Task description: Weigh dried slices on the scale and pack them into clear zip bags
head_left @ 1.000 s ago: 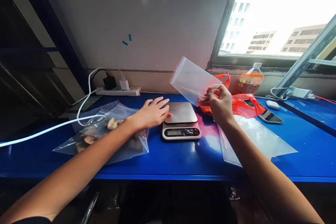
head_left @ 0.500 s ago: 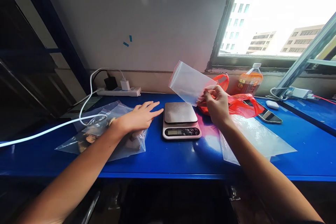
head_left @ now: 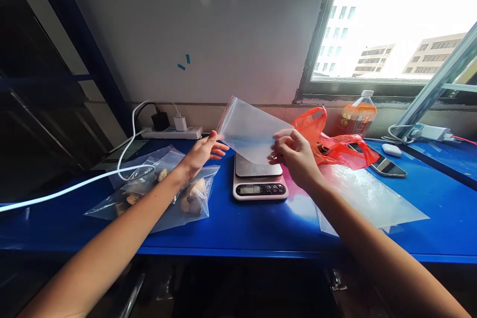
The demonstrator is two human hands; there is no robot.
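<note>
My right hand [head_left: 292,151] pinches one end of a clear zip-lock bag [head_left: 249,129] and holds it up above the kitchen scale [head_left: 257,190]. The bag looks flat, with a reddish zip strip along its far left end. My left hand [head_left: 204,151] is at that zip end, fingers apart and thumb raised; any contact with the bag's edge is too slight to make out. The scale has a steel plate, partly hidden by the bag, and a lit display. Below my left forearm lie filled clear bags [head_left: 194,198] of pale brown dried pieces.
A red plastic bag [head_left: 348,151] sits right of the scale, behind flat clear bags [head_left: 367,194]. Farther right are a phone [head_left: 389,165] and a white earbud case [head_left: 391,149]. An orange-labelled bottle [head_left: 359,115] stands by the window. A white cable [head_left: 74,196] crosses the left side from a power strip [head_left: 175,132].
My right hand has brought the zip-lock bag left and slightly lower. My left hand has risen from above the filled bags to the zip end, its palm turning inward.
</note>
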